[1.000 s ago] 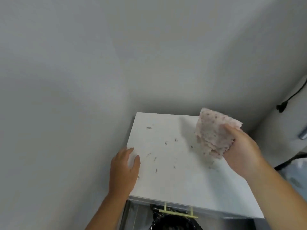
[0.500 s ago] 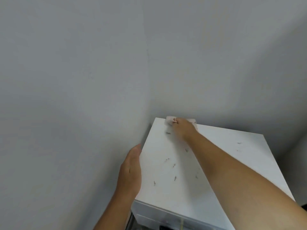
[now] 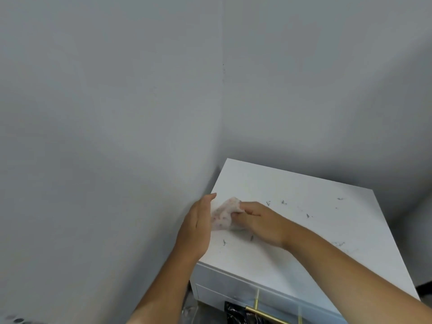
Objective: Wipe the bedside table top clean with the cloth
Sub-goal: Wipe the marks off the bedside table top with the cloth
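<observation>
white table top (image 3: 292,228) | right hand (image 3: 259,220) presses cloth (image 3: 224,215) | specks (image 3: 282,202)

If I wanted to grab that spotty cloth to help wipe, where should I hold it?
Probably the bunched top edge of the cloth, taken from above. It lies crumpled on the table top near the left edge, so the raised folds give fingers something to pinch. The right hand already pinches it from the right, and the left hand stands cupped against its left, so above is the free side.

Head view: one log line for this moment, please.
right hand: presses spotted pink cloth on white bedside table top | left hand: cupped at edge | dark specks remain
</observation>
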